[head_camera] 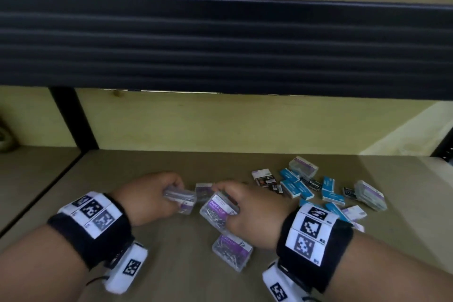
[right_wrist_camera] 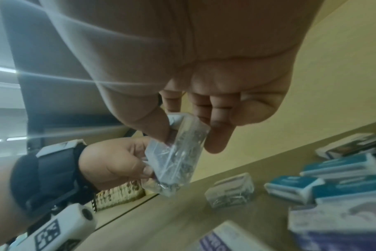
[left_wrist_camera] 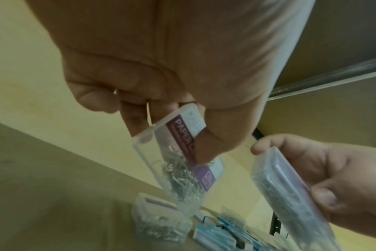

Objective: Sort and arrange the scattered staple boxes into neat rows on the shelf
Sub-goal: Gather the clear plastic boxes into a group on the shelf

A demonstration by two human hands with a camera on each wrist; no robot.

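Staple boxes (head_camera: pixel 297 187) lie scattered; left hand (head_camera: pixel 147 197) and right hand (head_camera: pixel 255 211) each pinch a clear clip box (head_camera: pixel 219 211); the smooth plastic may slip and spill.

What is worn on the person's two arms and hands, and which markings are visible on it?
Each bare forearm carries a wide black fabric wristband, left and right, topped by a white strip of black-and-white square code tags. Under each wrist hangs a white box-shaped camera unit, left and right, bearing another such tag; a thin black cable leaves the left one. No sleeves or gloves show. A thin ring sits on one left finger.
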